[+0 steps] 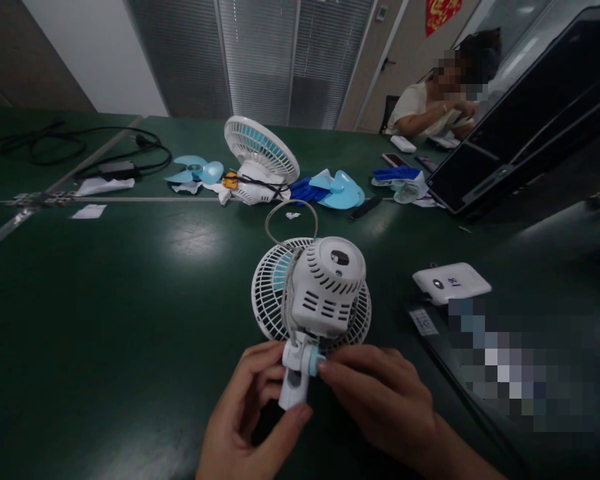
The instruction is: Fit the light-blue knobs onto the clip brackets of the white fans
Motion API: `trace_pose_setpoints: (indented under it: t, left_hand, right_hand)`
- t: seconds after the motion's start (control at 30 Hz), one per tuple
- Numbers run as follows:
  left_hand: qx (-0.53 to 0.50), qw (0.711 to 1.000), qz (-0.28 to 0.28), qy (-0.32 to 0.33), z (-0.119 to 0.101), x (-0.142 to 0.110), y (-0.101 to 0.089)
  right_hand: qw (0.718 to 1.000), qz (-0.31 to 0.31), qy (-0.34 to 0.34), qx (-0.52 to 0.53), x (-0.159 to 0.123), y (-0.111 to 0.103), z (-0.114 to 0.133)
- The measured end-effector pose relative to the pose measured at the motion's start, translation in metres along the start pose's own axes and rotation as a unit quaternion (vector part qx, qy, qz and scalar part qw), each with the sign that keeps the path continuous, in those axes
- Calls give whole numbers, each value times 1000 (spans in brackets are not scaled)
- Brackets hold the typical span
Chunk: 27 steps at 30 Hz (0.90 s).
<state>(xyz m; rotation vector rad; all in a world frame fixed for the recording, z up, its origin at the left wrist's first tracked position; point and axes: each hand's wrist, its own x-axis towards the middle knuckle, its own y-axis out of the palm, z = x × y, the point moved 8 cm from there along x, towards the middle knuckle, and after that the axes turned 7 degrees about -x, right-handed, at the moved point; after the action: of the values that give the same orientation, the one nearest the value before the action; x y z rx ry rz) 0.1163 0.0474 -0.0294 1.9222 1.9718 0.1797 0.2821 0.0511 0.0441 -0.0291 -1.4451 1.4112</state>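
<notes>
A small white fan [325, 300] lies face down on the green table, its round grille [266, 293] against the top and its vented motor housing upward. Toward me sticks out its white clip bracket [295, 383], joined at a hinge with a light blue knob [314, 360]. My left hand [260, 407] is closed around the bracket, thumb at its lower end. The fingertips of my right hand [375, 393] pinch the blue knob from the right. A grey cord loops behind the housing.
Farther back stand a second white fan [263, 157], light blue fan blades [195, 170], another blue blade set [343, 190] and blue gloves [400, 177]. A white device [453, 283] lies right. Black cables [115, 143] lie at left. A person [430, 107] sits across the table.
</notes>
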Motion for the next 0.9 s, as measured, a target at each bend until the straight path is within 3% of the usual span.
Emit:
trace_pose_setpoints:
  t: [0.13, 0.37, 0.43, 0.6, 0.73, 0.9]
  left_hand:
    - [1, 1000, -6, -7, 3, -1, -2]
    - [-6, 1000, -19, 5, 5, -1, -3]
    - [-9, 1000, -21, 10, 4, -2, -3]
    - [1, 1000, -19, 3, 3, -1, -2]
    - [3, 1000, -13, 5, 1, 0, -2]
    - [5, 1000, -23, 1, 2, 0, -2]
  right_hand:
    - [999, -27, 26, -18, 9, -7, -3]
    - [991, -42, 124, 27, 5, 7, -11]
    - [993, -38, 104, 29, 5, 4, -11]
    - [999, 5, -33, 1, 8, -7, -3]
    - [1000, -17, -10, -9, 11, -10, -9]
    - [998, -26, 51, -1, 12, 1, -5]
